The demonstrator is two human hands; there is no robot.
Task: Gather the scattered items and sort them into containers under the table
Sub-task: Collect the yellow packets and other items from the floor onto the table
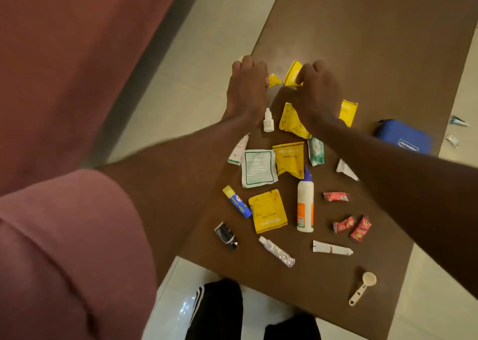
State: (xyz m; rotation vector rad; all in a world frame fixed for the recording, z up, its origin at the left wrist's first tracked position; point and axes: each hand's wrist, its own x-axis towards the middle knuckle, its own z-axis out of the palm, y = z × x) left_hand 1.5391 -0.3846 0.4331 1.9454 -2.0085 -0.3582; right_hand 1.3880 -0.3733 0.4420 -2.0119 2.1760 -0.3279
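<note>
Both hands reach over the far part of a brown table (pixel 362 55). My left hand (pixel 247 88) grips a small yellow sachet (pixel 274 80), and my right hand (pixel 316 91) grips another yellow sachet (pixel 292 73). More yellow sachets lie below them (pixel 293 121), (pixel 348 112), (pixel 289 158), (pixel 267 210). Scattered nearer me are a white dropper bottle (pixel 268 121), a white packet (pixel 258 167), a glue bottle (pixel 305 202), a blue glue stick (pixel 236 201), red sachets (pixel 359 228), small tubes (pixel 331 247) and a beige measuring spoon (pixel 362 288).
A blue zip case (pixel 403 136) sits at the table's right edge. Two small wrappers (pixel 457 121) lie on the pale tiled floor (pixel 196 62) to the right. A pink sofa (pixel 64 55) fills the left. My dark trouser legs (pixel 219 311) show below the table's near edge.
</note>
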